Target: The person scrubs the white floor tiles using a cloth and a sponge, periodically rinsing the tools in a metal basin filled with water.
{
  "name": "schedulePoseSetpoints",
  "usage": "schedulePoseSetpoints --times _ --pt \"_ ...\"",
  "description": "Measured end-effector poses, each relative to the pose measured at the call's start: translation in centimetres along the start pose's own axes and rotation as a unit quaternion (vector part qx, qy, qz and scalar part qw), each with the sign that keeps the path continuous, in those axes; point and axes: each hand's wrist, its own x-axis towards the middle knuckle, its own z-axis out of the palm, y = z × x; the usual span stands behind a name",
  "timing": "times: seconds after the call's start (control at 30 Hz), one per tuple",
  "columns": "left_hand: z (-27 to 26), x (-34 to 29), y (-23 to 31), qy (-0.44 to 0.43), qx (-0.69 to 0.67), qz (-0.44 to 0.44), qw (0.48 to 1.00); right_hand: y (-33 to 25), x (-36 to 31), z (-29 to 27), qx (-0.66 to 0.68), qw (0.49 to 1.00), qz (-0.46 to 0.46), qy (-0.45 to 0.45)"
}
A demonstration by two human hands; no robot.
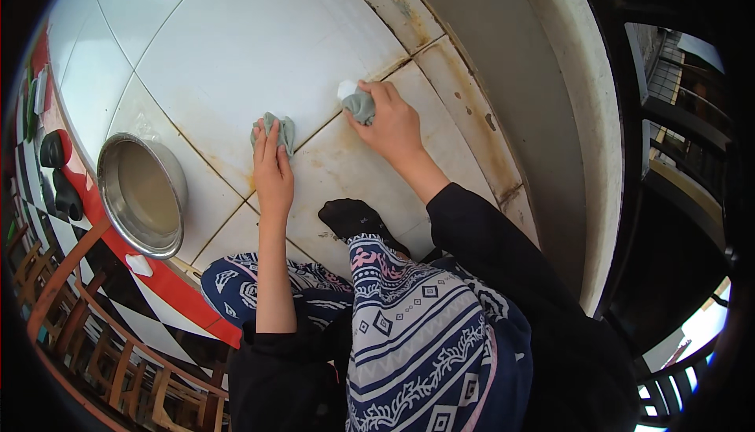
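Note:
My left hand [273,172] presses a crumpled grey-green cloth [285,131] against the white floor tiles, its fingers together over the cloth. Farther right, my right hand [395,127] grips another bunched grey-green cloth [360,108] at a stained tile joint. A small white angular piece [347,88] shows at the far edge of that cloth; what it is I cannot make out. Brown stains mark the tile joints around both hands. To the left of my left hand stands a round metal basin [174,166] holding cloudy, greyish water.
A grey-white wall base [543,101] curves along the right. On the left, a red strip [169,298] borders a black-and-white checkered floor, with black footwear [61,176] and wooden chairs [118,369] beyond. My black-socked foot [354,216] rests on the tiles between my arms.

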Motion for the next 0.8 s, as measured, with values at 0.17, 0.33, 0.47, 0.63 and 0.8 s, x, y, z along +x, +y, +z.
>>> schedulePoseSetpoints --times 0.17,0.33,0.47,0.63,0.8 --pt "0.2 0.0 -0.4 -0.004 -0.005 -0.002 1.0 3.2 2.4 -1.7 -0.07 0.994 0.041 0.07" --pt "0.2 0.0 -0.3 -0.002 -0.007 -0.003 1.0 -1.1 -1.0 0.6 -0.005 0.998 -0.029 -0.053" --pt "-0.2 -0.1 -0.5 -0.011 -0.01 -0.001 1.0 2.9 2.2 -2.2 -0.066 0.995 0.03 0.069" --pt "0.7 0.2 -0.3 -0.002 -0.008 0.002 1.0 -0.4 -0.7 0.4 -0.05 0.998 -0.038 -0.017" --pt "-0.3 -0.2 -0.7 -0.008 -0.002 0.003 1.0 2.1 1.3 -1.6 -0.069 0.997 0.01 0.041"
